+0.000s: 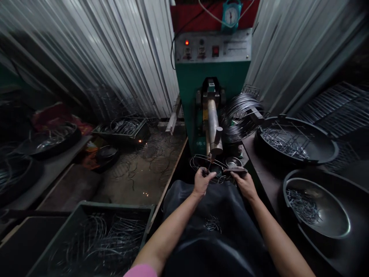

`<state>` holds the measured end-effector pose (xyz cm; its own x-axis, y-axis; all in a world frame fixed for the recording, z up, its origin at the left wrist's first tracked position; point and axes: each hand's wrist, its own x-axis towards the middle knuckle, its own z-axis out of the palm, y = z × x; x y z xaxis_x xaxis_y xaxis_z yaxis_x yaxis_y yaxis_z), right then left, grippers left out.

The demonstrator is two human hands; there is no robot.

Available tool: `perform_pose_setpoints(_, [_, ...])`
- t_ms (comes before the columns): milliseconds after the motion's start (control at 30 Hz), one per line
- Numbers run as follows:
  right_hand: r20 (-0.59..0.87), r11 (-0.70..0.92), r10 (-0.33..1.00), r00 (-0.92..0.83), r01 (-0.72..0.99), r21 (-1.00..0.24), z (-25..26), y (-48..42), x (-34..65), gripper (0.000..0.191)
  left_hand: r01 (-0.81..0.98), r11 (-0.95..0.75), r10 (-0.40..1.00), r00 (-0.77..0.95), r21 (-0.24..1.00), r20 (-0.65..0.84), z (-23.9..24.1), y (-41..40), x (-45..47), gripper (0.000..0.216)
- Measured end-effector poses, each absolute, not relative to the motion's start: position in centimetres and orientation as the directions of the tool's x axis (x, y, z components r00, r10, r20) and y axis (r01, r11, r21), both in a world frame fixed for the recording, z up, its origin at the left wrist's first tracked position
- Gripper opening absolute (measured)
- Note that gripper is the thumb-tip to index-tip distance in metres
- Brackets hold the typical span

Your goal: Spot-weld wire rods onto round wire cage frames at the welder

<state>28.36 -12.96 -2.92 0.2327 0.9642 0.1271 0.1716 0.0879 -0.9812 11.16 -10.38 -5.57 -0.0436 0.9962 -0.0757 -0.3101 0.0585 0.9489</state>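
My left hand (pixel 202 181) is closed on a wire ring frame (pixel 206 163) and holds it under the tip of a metal arm (pixel 213 129) on a green machine (pixel 211 82). My right hand (pixel 243 181) grips the same wire frame at its right side, close to a small metal dish (pixel 233 162). A black apron (pixel 213 227) covers my lap, with a few wire bits on it.
A spool of wire (pixel 240 115) sits to the right of the machine. Two black basins (pixel 296 144) (pixel 317 207) with short wire pieces stand at the right. A green crate (pixel 95 238) of wire rings is at lower left. Corrugated metal walls enclose the space.
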Motion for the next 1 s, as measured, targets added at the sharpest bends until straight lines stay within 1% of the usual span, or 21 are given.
perform_pose_setpoints(67, [0.125,0.091,0.962,0.242,0.144,-0.985,-3.5,-12.9,29.1,0.035,-0.394,0.083,0.993,-0.048,0.915,-0.11,-5.8,-10.4,11.5,0.035])
perform_pose_setpoints(200, [0.129,0.131,0.951,0.283,0.013,-0.991,-3.5,-12.2,29.5,0.033,-0.544,0.153,0.971,-0.072,0.825,-0.227,-6.0,-10.5,11.3,0.039])
perform_pose_setpoints(333, [0.15,0.151,0.972,0.181,0.005,-0.988,-3.1,-11.9,28.7,0.033,-0.65,0.221,0.946,-0.038,0.727,-0.321,-5.8,-10.9,10.4,0.043])
perform_pose_setpoints(367, [0.159,0.163,0.971,0.18,-0.006,-0.987,-3.1,-11.9,28.5,0.033,-0.667,0.236,0.94,-0.026,0.706,-0.34,-5.8,-11.0,10.2,0.043])
perform_pose_setpoints(500, [0.213,0.235,0.939,0.27,-0.05,-0.971,-3.4,-11.9,28.0,0.035,-0.727,0.268,0.913,-0.017,0.632,-0.407,-6.0,-11.3,9.4,0.043])
perform_pose_setpoints(533, [0.235,0.25,0.938,0.253,-0.029,-0.968,-3.2,-11.8,27.9,0.034,-0.734,0.268,0.909,-0.023,0.624,-0.417,-6.0,-11.2,9.2,0.043])
perform_pose_setpoints(667, [0.328,0.318,0.944,0.039,0.162,-0.934,-1.7,-11.8,27.5,0.023,-0.744,0.239,0.908,-0.056,0.624,-0.415,-6.2,-11.1,8.6,0.041])
perform_pose_setpoints(700, [0.338,0.329,0.941,0.008,0.199,-0.923,-1.2,-11.8,27.3,0.021,-0.748,0.23,0.909,-0.064,0.622,-0.413,-6.2,-11.0,8.5,0.041])
perform_pose_setpoints(867, [0.328,0.324,0.943,-0.052,0.356,-0.877,0.0,-11.8,26.5,0.02,-0.754,0.211,0.917,-0.069,0.622,-0.394,-6.4,-11.1,7.8,0.039])
perform_pose_setpoints(1000, [0.336,0.328,0.941,-0.05,0.385,-0.863,-0.2,-11.6,26.0,0.02,-0.754,0.199,0.927,-0.063,0.626,-0.37,-6.5,-11.2,7.5,0.039])
